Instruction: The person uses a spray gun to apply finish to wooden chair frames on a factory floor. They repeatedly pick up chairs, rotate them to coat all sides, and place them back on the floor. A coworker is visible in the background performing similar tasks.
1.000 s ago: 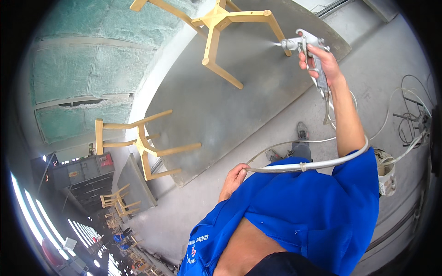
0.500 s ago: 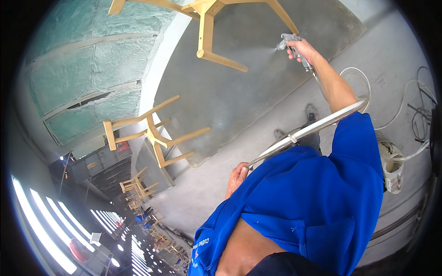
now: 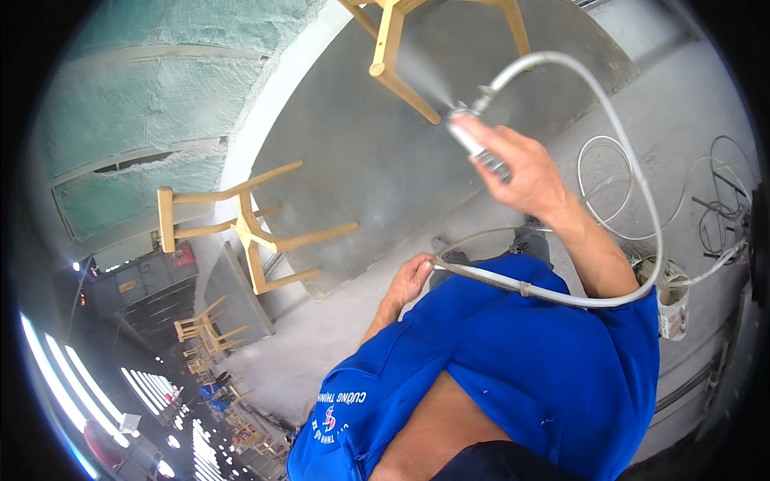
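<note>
By the pale-wood chair frame (image 3: 388,40), silver metal spray gun (image 3: 466,138) got swung to another leg (image 3: 409,97), probably being coated; gripped by right hand (image 3: 523,172), white hose (image 3: 627,132) by left hand (image 3: 411,276).

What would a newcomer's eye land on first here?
Probably the spray gun in the right hand, upper centre, its white mist fanning up-left beside the legs of a wooden frame cut off by the top edge. Next, the bright blue shirt filling the lower middle, and the pale hose looping round the right side to the left hand near centre.
</note>
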A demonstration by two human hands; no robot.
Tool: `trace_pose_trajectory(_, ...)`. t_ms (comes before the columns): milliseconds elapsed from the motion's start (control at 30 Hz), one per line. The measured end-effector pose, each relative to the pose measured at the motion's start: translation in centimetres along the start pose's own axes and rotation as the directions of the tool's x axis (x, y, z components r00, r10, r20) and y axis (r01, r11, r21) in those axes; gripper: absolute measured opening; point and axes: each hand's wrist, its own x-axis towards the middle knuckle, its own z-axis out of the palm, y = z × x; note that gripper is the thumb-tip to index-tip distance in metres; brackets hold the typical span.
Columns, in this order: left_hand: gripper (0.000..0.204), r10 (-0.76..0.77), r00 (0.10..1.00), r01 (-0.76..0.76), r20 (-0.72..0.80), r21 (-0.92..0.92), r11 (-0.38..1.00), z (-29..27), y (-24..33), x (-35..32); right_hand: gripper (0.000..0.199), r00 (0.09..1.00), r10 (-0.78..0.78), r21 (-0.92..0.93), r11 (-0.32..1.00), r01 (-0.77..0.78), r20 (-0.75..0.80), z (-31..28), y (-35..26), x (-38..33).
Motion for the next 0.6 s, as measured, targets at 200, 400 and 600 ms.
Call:
trace_pose_trajectory(200, 0.046, 0.138, 0.987, -0.134, 0.078, -0.049, 0.99, -6.8, -8.6, -0.6, 0.065, 0.95, -0.114, -0.608, 0.745, 0.275, 0.29, 10.2, -11.9, 2.9)
trace_pose_trajectory(400, 0.046, 0.162, 0.986, -0.142, 0.041, -0.306, 0.941, -12.2, -18.3, -6.5, 0.051, 0.871, 0.189, -0.77, 0.575, 0.276, 0.453, 27.0, -11.9, 2.9)
trace_pose_trajectory(600, 0.047, 0.198, 0.978, -0.205, -0.058, -0.39, 0.897, -16.3, -22.0, -10.2, 0.059, 0.689, 0.526, -0.796, 0.593, 0.123, 0.499, 35.0, -8.9, 2.1)
